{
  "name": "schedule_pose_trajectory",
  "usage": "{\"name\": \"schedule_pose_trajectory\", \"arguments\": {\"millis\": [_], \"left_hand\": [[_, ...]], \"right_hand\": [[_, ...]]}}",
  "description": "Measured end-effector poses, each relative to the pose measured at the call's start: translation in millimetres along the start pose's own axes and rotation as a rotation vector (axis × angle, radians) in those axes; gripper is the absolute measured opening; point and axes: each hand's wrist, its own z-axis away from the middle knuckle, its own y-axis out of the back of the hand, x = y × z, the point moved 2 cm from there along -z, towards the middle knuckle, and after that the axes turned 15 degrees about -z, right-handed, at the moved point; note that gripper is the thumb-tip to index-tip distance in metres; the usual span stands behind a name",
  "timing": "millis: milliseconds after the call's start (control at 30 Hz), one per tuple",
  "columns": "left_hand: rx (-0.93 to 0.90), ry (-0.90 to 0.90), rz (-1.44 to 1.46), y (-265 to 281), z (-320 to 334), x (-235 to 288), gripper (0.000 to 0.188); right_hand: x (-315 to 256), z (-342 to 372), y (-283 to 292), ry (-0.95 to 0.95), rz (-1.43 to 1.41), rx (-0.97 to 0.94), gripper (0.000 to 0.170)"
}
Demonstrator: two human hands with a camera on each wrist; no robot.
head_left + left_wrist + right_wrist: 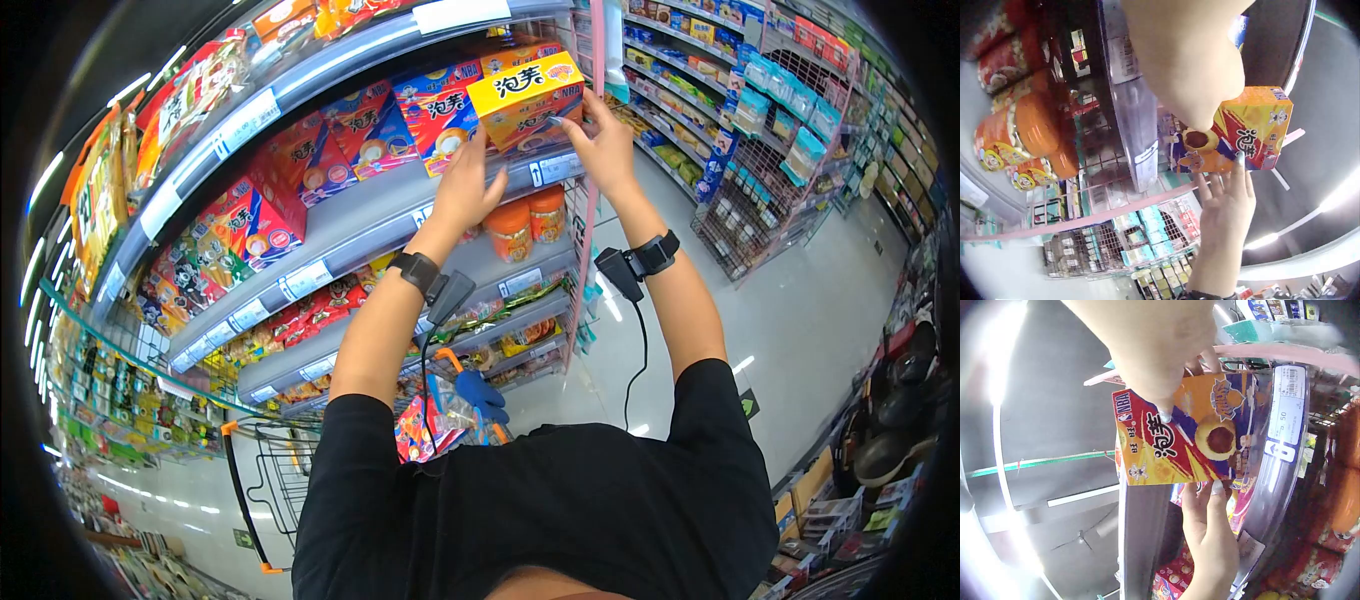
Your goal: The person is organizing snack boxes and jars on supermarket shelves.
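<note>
A yellow-topped box (527, 88) with a red, orange and blue front stands at the shelf's right end, held between two hands. The left hand (467, 182) touches its left side; in the right wrist view, the fingers of the left hand (1211, 550) meet the box's edge. The right hand (604, 150) grips its right side, thumb across the front of the box (1210, 434). In the left wrist view, the right hand (1225, 209) has its thumb on the front of the box (1263, 128) and its other fingers at the edge.
More red and blue boxes (437, 112) stand left of it on the shelf. Orange-lidded jars (509, 232) sit one shelf below. A pink wire rack (765, 170) stands across the aisle to the right. A cart (262, 500) is at lower left.
</note>
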Motion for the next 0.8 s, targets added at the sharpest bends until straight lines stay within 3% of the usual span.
{"name": "schedule_pose_trajectory", "arguments": {"millis": [100, 267, 367, 400, 600, 700, 800], "left_hand": [[0.141, -0.049, 0.009, -1, 0, 2, 0.072], [0.086, -0.043, 0.035, 3, 0, 7, 0.076], [0.060, -0.059, 0.024, 5, 2, 7, 0.081], [0.050, -0.067, 0.014, 5, 3, 7, 0.082], [0.058, -0.094, -0.014, 0, 3, 5, 0.082], [-0.118, -0.107, -0.096, 2, 2, 8, 0.082], [-0.103, -0.088, -0.081, 6, 2, 11, 0.079]], "right_hand": [[0, 3, -4, -0.042, 0.077, -0.015, 0.056], [13, 18, -17, -0.149, 0.200, 0.011, 0.070], [3, 25, -30, 0.199, 0.290, 0.111, 0.077], [7, 26, -33, 0.183, 0.221, 0.064, 0.084], [13, 37, -51, 0.121, 0.533, 0.025, 0.084], [15, 37, -55, 0.145, 0.625, 0.025, 0.083], [15, 39, -57, 0.143, 0.627, 0.042, 0.083]]}}
